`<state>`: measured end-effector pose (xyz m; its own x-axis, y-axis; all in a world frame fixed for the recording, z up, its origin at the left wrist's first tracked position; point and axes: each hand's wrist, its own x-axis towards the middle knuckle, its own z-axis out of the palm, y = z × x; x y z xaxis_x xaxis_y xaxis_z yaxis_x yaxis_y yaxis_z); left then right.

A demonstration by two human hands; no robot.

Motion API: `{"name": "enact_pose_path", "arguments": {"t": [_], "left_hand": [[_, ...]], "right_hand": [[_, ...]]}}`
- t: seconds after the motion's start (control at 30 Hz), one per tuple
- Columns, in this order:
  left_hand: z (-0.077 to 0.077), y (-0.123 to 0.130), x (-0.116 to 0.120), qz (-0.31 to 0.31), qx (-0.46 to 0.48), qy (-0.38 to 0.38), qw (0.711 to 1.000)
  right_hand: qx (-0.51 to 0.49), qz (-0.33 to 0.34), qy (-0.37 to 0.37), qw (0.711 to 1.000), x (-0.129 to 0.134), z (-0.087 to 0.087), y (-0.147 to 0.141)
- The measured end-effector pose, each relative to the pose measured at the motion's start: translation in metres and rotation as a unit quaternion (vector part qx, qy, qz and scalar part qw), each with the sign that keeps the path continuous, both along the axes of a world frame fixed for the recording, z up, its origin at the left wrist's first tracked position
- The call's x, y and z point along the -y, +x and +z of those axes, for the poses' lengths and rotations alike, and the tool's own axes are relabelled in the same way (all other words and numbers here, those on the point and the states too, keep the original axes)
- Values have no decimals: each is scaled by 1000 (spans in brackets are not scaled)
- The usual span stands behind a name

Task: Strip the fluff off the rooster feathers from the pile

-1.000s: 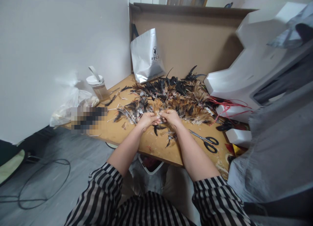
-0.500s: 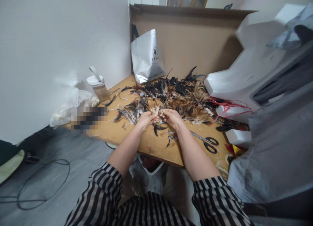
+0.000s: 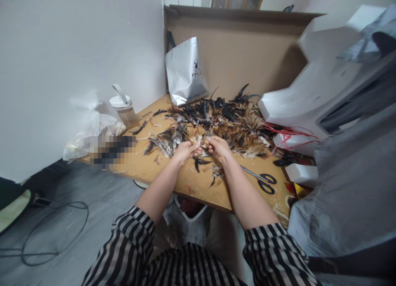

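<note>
Brown and black feathers [image 3: 244, 133] lie in a wide pile across the wooden table [image 3: 201, 187]. At the pile's front edge, my left hand [image 3: 186, 151] pinches the base of a small tuft of orange-brown feathers [image 3: 194, 133]. Just to its right, my right hand [image 3: 219, 148] has thumb and forefinger pressed together beside the tuft; what lies between them is too small to make out. A few dark loose feathers [image 3: 201, 161] rest on the table below my hands.
Black-handled scissors [image 3: 266, 183] lie right of my right forearm. A silver bag [image 3: 185, 71] stands behind the pile. At left are a lidded jug [image 3: 125, 112] and a plastic bag [image 3: 93, 133]. Red strings [image 3: 291, 133] hang beside white foam [image 3: 287, 104]. An open bin [image 3: 191, 209] sits below the table edge.
My right hand has shifted very slightly up and to the right, opening a small gap from my left hand. My left hand is nearly still.
</note>
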<state>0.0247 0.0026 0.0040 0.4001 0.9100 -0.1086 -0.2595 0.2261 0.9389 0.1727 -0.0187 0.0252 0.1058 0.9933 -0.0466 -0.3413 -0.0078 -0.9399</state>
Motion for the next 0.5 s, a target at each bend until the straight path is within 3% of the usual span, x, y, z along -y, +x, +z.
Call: {"name": "enact_pose_path", "arguments": {"t": [0.1,0.27,0.5], "left_hand": [[-1,0,-1,8,9,-3,1000],[-1,-2,-4,60,79,-19,995],[4,-4,-7,104,170,-56,978]], "right_hand": [[-11,-23,-1,1000,-2,1,1],[-84,-116,12,990,-3,3,5],[-64,12,-31,997,2,-1,-12]]}}
